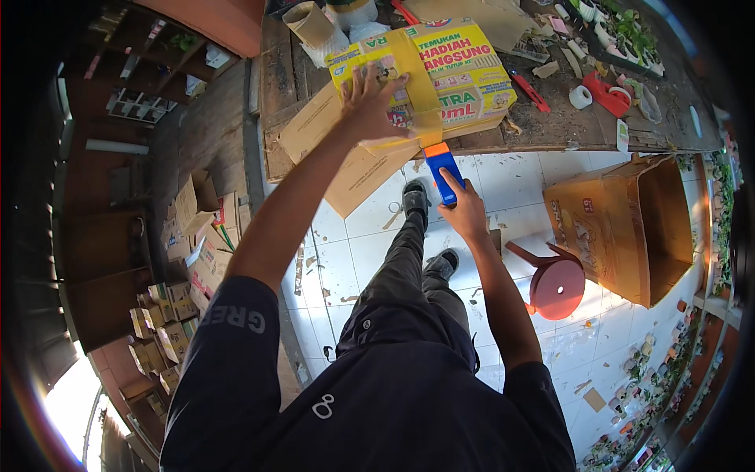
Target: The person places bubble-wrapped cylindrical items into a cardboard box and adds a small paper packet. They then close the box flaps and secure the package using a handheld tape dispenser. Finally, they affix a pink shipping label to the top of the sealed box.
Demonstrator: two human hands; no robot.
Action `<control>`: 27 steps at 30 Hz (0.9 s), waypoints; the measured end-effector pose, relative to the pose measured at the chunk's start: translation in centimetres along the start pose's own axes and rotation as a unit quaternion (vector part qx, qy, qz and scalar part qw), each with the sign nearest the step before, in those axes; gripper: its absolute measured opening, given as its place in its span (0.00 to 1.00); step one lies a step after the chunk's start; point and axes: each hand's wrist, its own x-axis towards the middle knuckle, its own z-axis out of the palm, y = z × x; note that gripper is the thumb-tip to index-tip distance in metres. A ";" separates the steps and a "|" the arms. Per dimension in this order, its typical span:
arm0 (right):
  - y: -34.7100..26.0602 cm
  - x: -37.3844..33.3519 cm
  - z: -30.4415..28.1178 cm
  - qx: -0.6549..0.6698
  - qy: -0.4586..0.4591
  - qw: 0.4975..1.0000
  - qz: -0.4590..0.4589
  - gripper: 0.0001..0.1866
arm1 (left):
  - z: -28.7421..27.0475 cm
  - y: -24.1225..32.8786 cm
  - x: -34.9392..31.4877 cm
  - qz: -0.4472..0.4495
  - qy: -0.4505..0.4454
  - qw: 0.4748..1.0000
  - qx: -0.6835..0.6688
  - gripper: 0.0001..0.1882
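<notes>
A yellow printed cardboard box (464, 67) lies on the wooden workbench (566, 140), close to its front edge. My left hand (370, 106) rests on the box's left part with its fingers spread. Down the box runs a strip of yellowish packing tape (423, 82). Below the strip's lower end, my right hand (464, 206) grips a blue and orange tape dispenser (445, 175). The dispenser's orange end meets the tape at the box's near edge. Flattened brown cardboard (358, 185) sticks out from under the box, past the bench edge.
On the bench's right are a red tape dispenser (605, 94), a white roll (580, 97), a red cutter (531, 92) and plants (621, 39). An open carton (602, 220) and a reddish roll (559, 289) stand on the tiled floor. Small boxes (169, 322) fill the left side.
</notes>
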 end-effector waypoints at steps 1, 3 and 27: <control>0.1 0.5 0.0 -0.002 0.001 1.000 -0.002 0.47 | 0.0 1.2 -0.3 -0.009 0.011 1.000 -0.003 0.65; 0.2 1.0 0.1 -0.016 -0.005 1.000 -0.002 0.47 | 0.5 3.6 -0.9 -0.028 0.032 0.999 -0.011 0.66; -2.6 -12.7 -2.9 0.067 0.038 0.997 0.025 0.44 | 8.4 9.3 -2.6 -0.016 0.163 0.986 0.038 0.46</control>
